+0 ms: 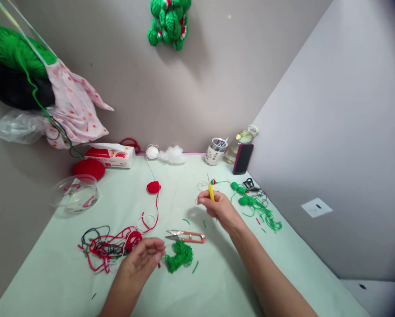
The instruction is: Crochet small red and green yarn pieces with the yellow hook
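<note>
My right hand (pixel 219 208) is raised over the right middle of the table, closed around a yellow-handled tool (pixel 211 192) with a thin metal tip pointing up. My left hand (pixel 142 259) is low at the front left, palm turned inward with fingers curved. Whether a small item sits between its fingertips cannot be made out. Just right of it lies a bundle of green yarn (pixel 179 256). Orange-handled thread snips (pixel 186 236) rest behind that bundle, blades to the left. Tangled red, black and white yarn (pixel 109 246) spreads left of my left hand.
Green crocheted pieces with loose strands (pixel 258 207) lie at the right edge, near a phone (pixel 242 159) and a pen tin (pixel 216 152). At the back are white stuffing (pixel 172 155) and a tissue box (pixel 113 156). A plastic bowl (pixel 75 193) stands left; a red ball (pixel 153 187) sits mid-table.
</note>
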`<state>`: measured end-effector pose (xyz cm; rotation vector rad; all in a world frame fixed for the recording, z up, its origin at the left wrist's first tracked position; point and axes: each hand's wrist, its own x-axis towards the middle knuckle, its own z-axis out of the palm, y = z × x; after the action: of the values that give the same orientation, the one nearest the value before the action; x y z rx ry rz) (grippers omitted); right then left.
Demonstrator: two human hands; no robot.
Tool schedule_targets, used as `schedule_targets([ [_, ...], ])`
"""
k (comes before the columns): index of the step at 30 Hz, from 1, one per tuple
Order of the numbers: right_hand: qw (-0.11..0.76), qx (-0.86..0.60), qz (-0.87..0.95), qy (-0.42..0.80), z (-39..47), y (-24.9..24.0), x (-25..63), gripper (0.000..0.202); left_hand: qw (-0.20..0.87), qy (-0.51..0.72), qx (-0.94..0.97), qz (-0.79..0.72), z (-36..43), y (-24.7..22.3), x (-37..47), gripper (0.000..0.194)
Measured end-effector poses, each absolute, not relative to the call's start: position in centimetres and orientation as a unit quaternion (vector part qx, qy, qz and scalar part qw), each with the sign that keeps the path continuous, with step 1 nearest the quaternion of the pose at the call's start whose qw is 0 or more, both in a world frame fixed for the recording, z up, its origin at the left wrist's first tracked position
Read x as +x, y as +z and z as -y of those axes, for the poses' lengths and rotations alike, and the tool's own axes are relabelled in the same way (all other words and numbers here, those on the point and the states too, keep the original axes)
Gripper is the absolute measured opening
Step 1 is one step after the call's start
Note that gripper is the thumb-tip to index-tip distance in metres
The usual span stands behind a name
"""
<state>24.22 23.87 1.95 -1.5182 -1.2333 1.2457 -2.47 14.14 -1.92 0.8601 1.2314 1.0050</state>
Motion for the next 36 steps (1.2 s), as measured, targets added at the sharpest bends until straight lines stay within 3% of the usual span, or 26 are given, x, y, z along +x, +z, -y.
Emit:
schedule_targets([
  [10,0.468,-0.464,0.405,0.634,-16.3,3.1,18.4,0.033,0.712,0.43,0.339,-0.44,-15.7,1.9,1.0,0.039],
  [21,0.418,-0.35,0.414,0.729,-16.3,2.1,19.0,0.028,0.795,0.377,0.257,-0.4,-15.7,1.9,1.4,0.042],
  [36,0.405,-0.372,0.41,0.728,-16.4,0.6,18.5,0.029,0.826,0.348,0.232,-0.379,-15.6,1.6,0.9,0.04],
])
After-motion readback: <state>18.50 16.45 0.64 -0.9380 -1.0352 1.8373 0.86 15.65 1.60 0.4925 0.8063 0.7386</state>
